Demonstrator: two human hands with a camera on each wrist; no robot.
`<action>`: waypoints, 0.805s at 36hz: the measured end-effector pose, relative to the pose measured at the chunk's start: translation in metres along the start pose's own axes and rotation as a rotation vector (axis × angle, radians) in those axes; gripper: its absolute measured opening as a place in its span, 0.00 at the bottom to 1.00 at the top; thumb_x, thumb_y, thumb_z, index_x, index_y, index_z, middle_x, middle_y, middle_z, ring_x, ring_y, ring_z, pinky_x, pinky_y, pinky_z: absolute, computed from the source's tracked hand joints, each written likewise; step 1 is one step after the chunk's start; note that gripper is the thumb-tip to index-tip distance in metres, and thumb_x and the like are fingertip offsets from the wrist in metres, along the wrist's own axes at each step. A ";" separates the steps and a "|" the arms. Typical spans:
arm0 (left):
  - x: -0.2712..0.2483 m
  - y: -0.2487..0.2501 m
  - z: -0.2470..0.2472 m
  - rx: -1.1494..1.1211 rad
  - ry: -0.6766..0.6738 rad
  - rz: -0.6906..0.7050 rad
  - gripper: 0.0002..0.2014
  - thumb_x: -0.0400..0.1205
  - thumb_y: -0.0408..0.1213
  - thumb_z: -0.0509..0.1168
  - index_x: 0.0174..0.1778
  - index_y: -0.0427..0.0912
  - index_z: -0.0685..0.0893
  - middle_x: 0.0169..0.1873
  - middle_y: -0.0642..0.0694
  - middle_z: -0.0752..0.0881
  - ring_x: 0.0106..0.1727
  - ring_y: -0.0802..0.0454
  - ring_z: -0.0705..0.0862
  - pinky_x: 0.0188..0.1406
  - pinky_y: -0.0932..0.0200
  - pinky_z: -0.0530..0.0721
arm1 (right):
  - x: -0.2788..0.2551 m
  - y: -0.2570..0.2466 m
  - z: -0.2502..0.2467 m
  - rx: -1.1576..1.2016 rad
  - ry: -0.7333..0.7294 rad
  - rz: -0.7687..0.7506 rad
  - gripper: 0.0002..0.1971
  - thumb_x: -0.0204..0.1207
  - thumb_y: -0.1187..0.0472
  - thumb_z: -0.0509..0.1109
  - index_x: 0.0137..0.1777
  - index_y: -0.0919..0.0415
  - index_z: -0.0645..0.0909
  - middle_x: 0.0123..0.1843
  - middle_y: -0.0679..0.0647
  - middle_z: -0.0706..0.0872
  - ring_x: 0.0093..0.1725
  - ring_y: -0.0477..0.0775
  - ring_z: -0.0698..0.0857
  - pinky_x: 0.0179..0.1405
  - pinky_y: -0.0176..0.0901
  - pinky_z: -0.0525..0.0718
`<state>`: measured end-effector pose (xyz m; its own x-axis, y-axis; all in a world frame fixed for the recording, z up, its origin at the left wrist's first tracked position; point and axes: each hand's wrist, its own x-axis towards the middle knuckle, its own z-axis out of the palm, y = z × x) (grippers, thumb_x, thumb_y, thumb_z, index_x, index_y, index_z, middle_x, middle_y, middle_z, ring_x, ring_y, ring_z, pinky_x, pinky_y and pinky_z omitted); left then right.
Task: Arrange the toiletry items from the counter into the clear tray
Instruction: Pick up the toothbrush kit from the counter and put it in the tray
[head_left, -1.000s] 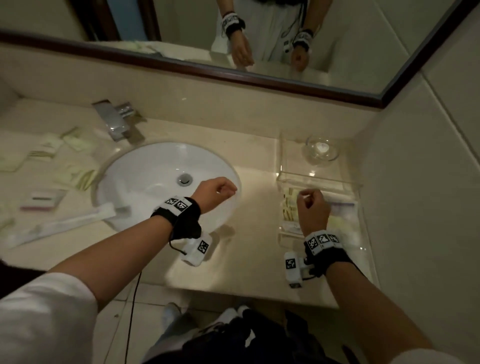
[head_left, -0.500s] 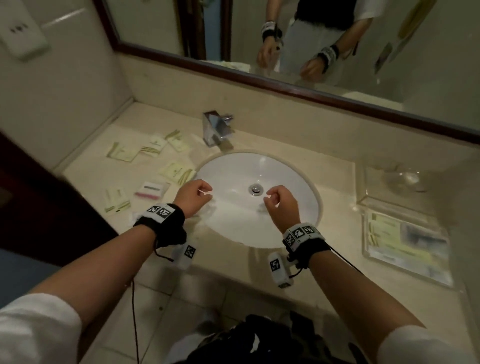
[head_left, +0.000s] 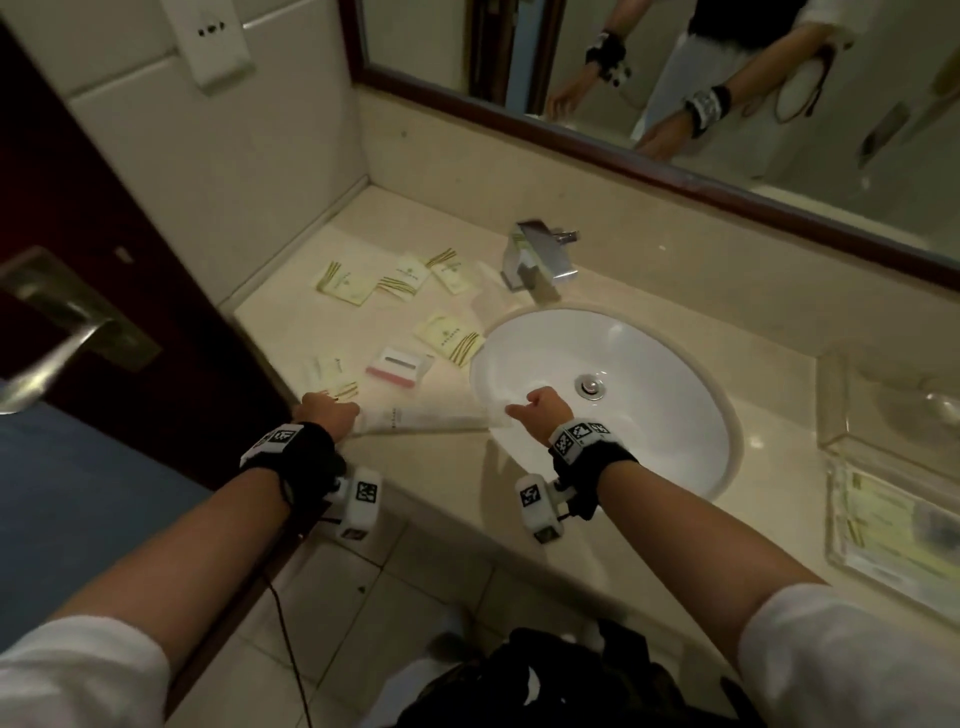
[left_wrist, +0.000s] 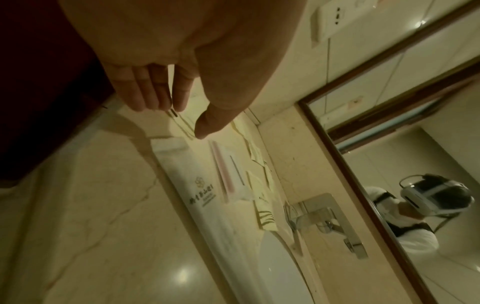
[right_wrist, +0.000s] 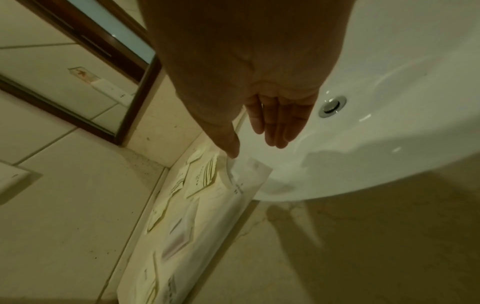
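- Long white sachet (head_left: 426, 417) lies flat on counter (head_left: 291, 332), right end overhanging sink (head_left: 649, 364) rim.
- Left hand (head_left: 324, 413) at its left end, fingers straight, holding nothing.
- Right hand (head_left: 540, 413) open, thumb touching its right end.
- Yellow packets (head_left: 347, 283) scattered near faucet (head_left: 540, 257).
- Clear tray (head_left: 893, 525) far right, some packets inside.

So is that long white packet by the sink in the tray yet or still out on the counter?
Out: the long white packet lies flat on the counter, one end overhanging the sink.
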<state>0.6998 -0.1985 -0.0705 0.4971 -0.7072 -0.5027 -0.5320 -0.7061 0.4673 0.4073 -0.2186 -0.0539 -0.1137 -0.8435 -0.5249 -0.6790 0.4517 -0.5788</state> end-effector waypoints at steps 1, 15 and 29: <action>0.002 -0.001 0.000 0.033 0.003 -0.017 0.21 0.78 0.43 0.65 0.63 0.32 0.81 0.64 0.35 0.81 0.65 0.36 0.78 0.60 0.54 0.76 | 0.002 -0.003 0.002 0.001 -0.020 0.018 0.31 0.77 0.50 0.69 0.75 0.64 0.66 0.72 0.61 0.76 0.69 0.61 0.77 0.55 0.45 0.75; 0.004 -0.006 0.008 0.192 -0.039 -0.042 0.39 0.73 0.58 0.69 0.72 0.35 0.70 0.71 0.33 0.67 0.71 0.33 0.67 0.70 0.46 0.70 | 0.009 -0.024 0.015 -0.062 -0.110 0.047 0.16 0.77 0.52 0.68 0.30 0.50 0.68 0.35 0.51 0.76 0.30 0.45 0.71 0.49 0.44 0.75; 0.004 0.006 0.007 0.343 -0.117 0.080 0.29 0.76 0.58 0.64 0.64 0.37 0.80 0.66 0.34 0.77 0.66 0.35 0.76 0.62 0.51 0.75 | 0.001 -0.024 0.025 0.062 -0.103 0.021 0.08 0.73 0.64 0.68 0.33 0.59 0.83 0.31 0.52 0.80 0.33 0.53 0.77 0.36 0.42 0.76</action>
<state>0.6939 -0.2058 -0.0748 0.3734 -0.7366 -0.5639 -0.7746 -0.5820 0.2474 0.4415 -0.2229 -0.0559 -0.0502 -0.8005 -0.5972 -0.6307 0.4891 -0.6025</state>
